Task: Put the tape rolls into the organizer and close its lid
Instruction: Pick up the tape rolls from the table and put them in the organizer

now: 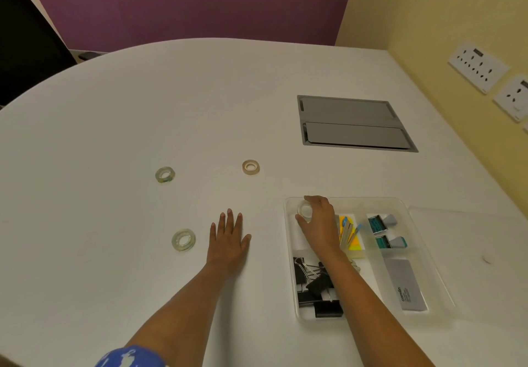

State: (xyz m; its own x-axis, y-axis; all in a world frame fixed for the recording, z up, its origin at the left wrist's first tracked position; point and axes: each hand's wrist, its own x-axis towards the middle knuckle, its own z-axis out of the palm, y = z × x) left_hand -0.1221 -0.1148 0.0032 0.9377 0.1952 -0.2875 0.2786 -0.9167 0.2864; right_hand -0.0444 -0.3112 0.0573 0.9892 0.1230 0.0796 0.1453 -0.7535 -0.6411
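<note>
My right hand [321,222] grips a clear tape roll [304,209] over the far-left compartment of the clear plastic organizer [288,224]. The organizer's clear lid [468,241] lies flat on the table to its right. My left hand [228,238] rests flat on the table, fingers spread, holding nothing. Three more rolls lie on the white table: a clear one [183,240] just left of my left hand, a greenish clear one [165,174] farther back, and a beige one [251,167] behind my left hand.
The organizer also holds black binder clips [314,286], coloured sticky notes [350,232], teal clips [383,232] and a grey card [407,284]. A grey cable hatch [354,124] is set into the table behind it. A yellow wall with sockets [478,65] runs along the right.
</note>
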